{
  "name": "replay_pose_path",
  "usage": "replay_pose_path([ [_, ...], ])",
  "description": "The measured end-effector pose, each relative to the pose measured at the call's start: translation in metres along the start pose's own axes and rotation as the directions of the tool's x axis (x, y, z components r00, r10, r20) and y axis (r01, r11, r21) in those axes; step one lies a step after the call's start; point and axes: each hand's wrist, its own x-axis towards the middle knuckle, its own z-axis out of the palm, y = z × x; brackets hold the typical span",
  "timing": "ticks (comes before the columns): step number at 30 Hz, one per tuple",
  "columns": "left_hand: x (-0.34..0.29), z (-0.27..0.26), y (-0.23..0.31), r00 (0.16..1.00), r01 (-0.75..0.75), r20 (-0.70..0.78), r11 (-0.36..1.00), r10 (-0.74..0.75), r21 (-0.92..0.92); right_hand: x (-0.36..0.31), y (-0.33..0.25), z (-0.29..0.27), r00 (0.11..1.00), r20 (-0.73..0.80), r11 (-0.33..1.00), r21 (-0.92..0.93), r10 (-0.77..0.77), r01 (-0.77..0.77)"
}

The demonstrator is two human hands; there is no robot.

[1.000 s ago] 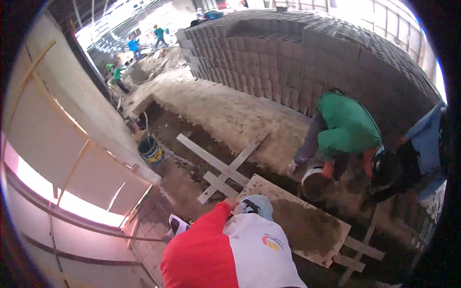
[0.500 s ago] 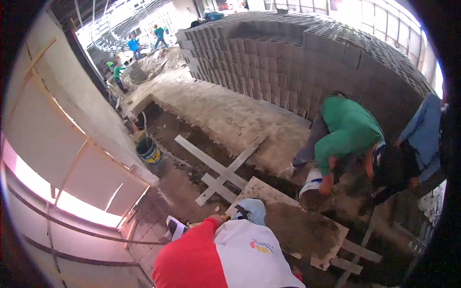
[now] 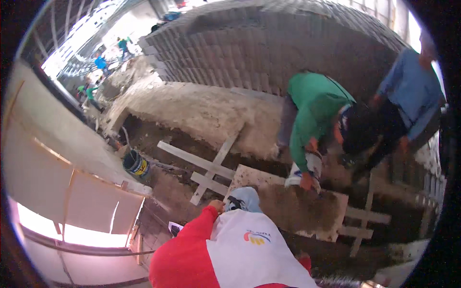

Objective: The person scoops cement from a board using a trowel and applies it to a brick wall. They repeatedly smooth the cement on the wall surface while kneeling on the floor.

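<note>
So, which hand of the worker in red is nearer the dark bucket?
Probably the left hand, right of the bucket; the right hand is hidden, its sleeve farther right.

Stacked blocks [image 3: 249,60] and dug earth [image 3: 150,132] show a building site.

A white bucket [image 3: 313,164] with a blue mark is tipped over at the far edge of a pale, rectangular board [image 3: 246,178]; whether they touch is unclear; the board lies flat, its near left part hidden; dark, damp-looking mix [image 3: 300,211] covers much of its top, leaving the left end paler.
</note>
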Motion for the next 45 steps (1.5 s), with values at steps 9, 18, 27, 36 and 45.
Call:
replay_pose_path([
  [9, -0.014, -0.03, 0.024, 0.999, 0.032, 0.0, 0.984, -0.032, 0.174, -0.026, 0.113, 0.007, 0.966, -0.019, 0.843, 0.493, 0.258, -0.215],
  [18, 0.0, -0.036, 0.016, 0.99, -0.134, 0.069, 0.975, 0.124, 0.176, -0.016, 0.137, 0.058, 0.984, -0.151, 0.995, 0.024, 0.098, -0.096],
  [27, 0.035, -0.045, 0.015, 0.99, -0.138, 0.026, 0.989, 0.136, 0.053, 0.004, 0.151, 0.061, 0.984, -0.093, 0.987, -0.035, 0.152, -0.155],
  [36, 0.058, -0.037, 0.027, 0.947, -0.322, 0.049, 0.939, 0.318, 0.124, 0.026, 0.161, 0.089, 0.98, -0.106, 0.782, -0.62, -0.168, 0.067],
  [45, 0.062, -0.071, 0.008, 0.971, -0.237, 0.03, 0.959, 0.235, 0.153, -0.082, 0.029, 0.04, 0.998, 0.022, 0.848, -0.527, -0.058, 0.061],
])
